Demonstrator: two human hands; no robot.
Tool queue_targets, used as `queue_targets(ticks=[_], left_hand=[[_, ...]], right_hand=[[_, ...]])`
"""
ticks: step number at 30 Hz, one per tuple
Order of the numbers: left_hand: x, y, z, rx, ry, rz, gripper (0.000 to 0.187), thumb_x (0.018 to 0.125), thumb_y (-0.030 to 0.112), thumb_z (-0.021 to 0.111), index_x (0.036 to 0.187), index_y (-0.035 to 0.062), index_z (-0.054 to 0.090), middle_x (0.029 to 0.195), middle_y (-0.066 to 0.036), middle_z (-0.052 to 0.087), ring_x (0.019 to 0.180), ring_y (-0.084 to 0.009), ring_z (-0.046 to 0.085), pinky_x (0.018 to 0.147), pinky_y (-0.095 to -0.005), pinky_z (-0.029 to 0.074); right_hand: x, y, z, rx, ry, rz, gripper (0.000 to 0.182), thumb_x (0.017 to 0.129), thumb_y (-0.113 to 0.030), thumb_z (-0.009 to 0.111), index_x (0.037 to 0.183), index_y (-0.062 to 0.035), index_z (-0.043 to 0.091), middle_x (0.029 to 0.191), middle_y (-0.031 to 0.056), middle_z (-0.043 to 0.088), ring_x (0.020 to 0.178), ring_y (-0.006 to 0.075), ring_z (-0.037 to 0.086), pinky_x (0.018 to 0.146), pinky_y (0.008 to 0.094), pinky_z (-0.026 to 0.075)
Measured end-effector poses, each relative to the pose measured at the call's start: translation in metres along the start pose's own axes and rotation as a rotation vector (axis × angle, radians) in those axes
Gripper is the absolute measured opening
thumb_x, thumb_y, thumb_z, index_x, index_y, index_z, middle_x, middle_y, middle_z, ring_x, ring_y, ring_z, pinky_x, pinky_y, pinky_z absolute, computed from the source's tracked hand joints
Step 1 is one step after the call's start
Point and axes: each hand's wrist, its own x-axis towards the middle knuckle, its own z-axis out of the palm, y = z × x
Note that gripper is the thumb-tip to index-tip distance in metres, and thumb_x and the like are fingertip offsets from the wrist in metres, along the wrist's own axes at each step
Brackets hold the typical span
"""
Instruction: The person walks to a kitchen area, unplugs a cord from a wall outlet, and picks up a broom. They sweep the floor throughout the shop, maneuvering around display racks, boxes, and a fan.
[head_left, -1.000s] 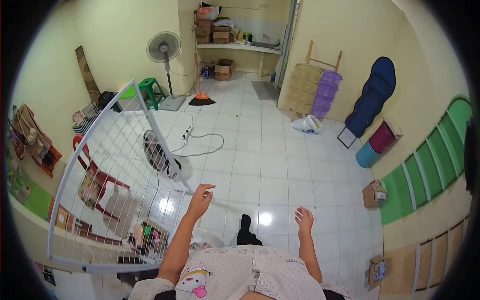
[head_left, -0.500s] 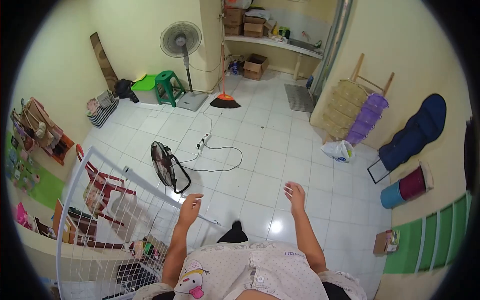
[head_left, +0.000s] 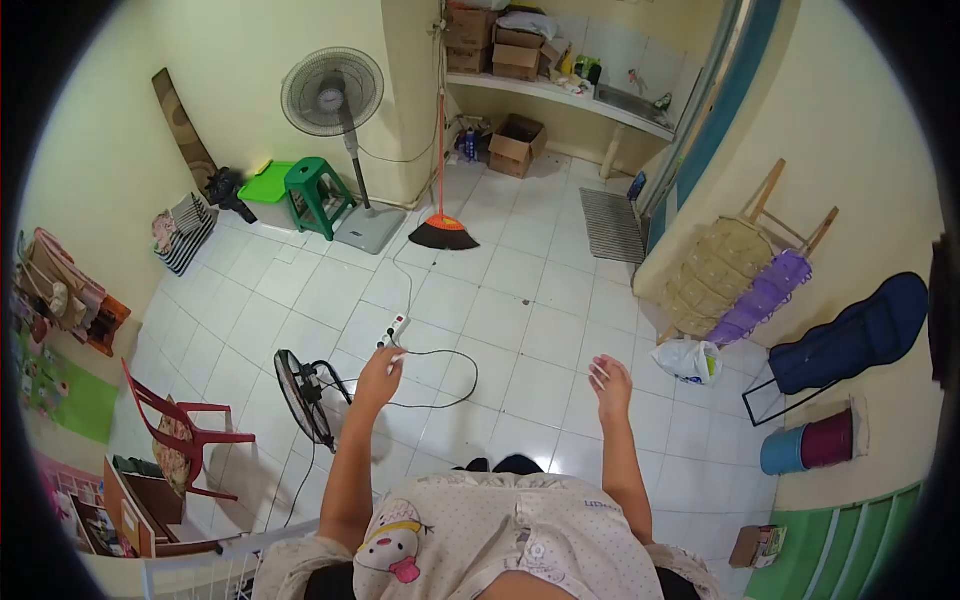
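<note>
My left hand (head_left: 380,378) hangs in the air over the floor with nothing in it, its fingers loosely bent and apart. In the view it lies just below a white power strip (head_left: 392,331) and its black cord, and right of a black floor fan (head_left: 304,398). My right hand (head_left: 611,386) is likewise empty, with fingers spread above the white tiles. The nearest thing to it is a white plastic bag (head_left: 687,362) on the floor by the right wall. Neither hand touches anything.
A red chair (head_left: 200,435) stands at left, a white grid gate (head_left: 215,565) at lower left. Ahead are a broom (head_left: 444,233), a standing fan (head_left: 333,92), a green stool (head_left: 318,195) and a cardboard box (head_left: 516,147). A folded navy seat (head_left: 850,335) leans at right.
I have moved forward across the floor. The gate has dropped to the lower left edge, and the fan, broom and sink counter look closer. My hands stay empty.
</note>
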Motion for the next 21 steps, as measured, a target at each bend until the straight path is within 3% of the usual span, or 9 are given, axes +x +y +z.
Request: queue_targets(ticks=[1,4,8,12,15,18,21], left_hand=[[0.033,0.008,0.008,0.049,-0.044,0.046,0.021,0.087,0.008,0.056,0.108,0.0059,0.059,0.104,-0.012,0.062,0.086,-0.0247,0.063,0.074,-0.0327,0.049],[0.128,0.012,0.049,-0.527,-0.13,-0.148,0.022,0.092,0.013,0.053,0.111,0.0044,0.058,0.108,-0.009,0.062,0.091,-0.0204,0.063,0.076,-0.0311,0.047],[0.234,0.014,0.077,-0.544,-0.133,-0.196,0.026,0.095,0.019,0.048,0.114,0.0041,0.058,0.111,-0.006,0.062,0.094,-0.0165,0.063,0.079,-0.0278,0.045],[0.32,-0.024,0.099,-0.663,-0.041,-0.478,0.026,0.094,0.022,0.049,0.115,0.0087,0.057,0.112,-0.005,0.062,0.099,-0.0182,0.061,0.08,-0.0289,0.044],[0.38,-0.032,0.099,-0.739,0.075,-0.599,0.026,0.094,0.023,0.05,0.114,0.0085,0.057,0.11,-0.006,0.063,0.096,-0.017,0.062,0.081,-0.03,0.044],[0.438,-0.051,0.102,-0.699,0.146,-0.578,0.025,0.095,0.02,0.047,0.115,0.0082,0.056,0.112,-0.007,0.062,0.098,-0.0184,0.061,0.083,-0.0322,0.044],[0.483,-0.059,0.107,-0.697,0.207,-0.618,0.025,0.095,0.019,0.045,0.116,0.0083,0.056,0.114,-0.008,0.061,0.101,-0.0198,0.06,0.084,-0.0341,0.044]], right_hand=[[0.019,-0.004,0.0,0.033,0.021,-0.016,0.023,0.091,-0.018,0.048,0.107,-0.0043,0.057,0.102,0.009,0.063,0.093,0.0188,0.061,0.08,0.0315,0.048],[0.084,-0.009,-0.005,0.034,0.139,0.007,0.025,0.089,-0.02,0.049,0.109,-0.0061,0.057,0.103,0.0072,0.063,0.094,0.0192,0.06,0.081,0.0326,0.046],[0.195,0.004,-0.025,0.074,0.312,0.095,0.03,0.087,-0.026,0.051,0.109,-0.0073,0.056,0.105,0.0057,0.062,0.098,0.0199,0.059,0.085,0.0349,0.043],[0.311,-0.021,0.011,0.07,0.366,0.127,0.03,0.087,-0.025,0.05,0.11,-0.0074,0.056,0.107,0.0059,0.062,0.101,0.0207,0.057,0.088,0.0372,0.041],[0.407,-0.053,0.065,0.016,0.295,0.129,0.029,0.087,-0.024,0.05,0.11,-0.0074,0.055,0.107,0.0063,0.062,0.1,0.0208,0.058,0.086,0.0365,0.043],[0.507,-0.066,0.133,-0.053,0.105,0.118,0.03,0.087,-0.025,0.051,0.111,-0.0073,0.055,0.106,0.007,0.062,0.097,0.0206,0.059,0.084,0.0353,0.044],[0.57,-0.09,0.239,-0.122,-0.083,0.112,0.027,0.088,-0.023,0.051,0.109,-0.0067,0.056,0.105,0.008,0.063,0.094,0.0203,0.061,0.082,0.0337,0.046]])
